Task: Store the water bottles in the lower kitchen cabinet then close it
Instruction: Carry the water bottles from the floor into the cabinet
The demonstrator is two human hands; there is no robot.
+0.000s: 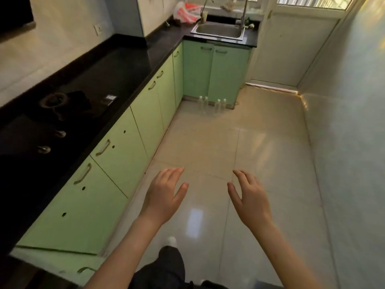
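A: Four water bottles (218, 107) stood upright in two pairs at the far edge of the floor (260, 142), near its far left corner, just before the foot of the green cabinet (216, 74) under the sink (216, 37).

B: Was that cabinet open?

A: No, both its doors were closed, and so was the row of green doors (145, 113) along the floor's left edge.

B: And the hands?

A: Both hung over the near part of the floor, well apart from the bottles. The left hand (164, 197) and the right hand (252, 199) were spread wide, fingers loosely bent, palms turned toward each other, holding nothing.

B: Anything on the black counter (125, 59)?

A: A hob (54, 101) lay toward its near left end, and a red-and-white plastic bag (186, 12) sat at its far corner, beside the sink.
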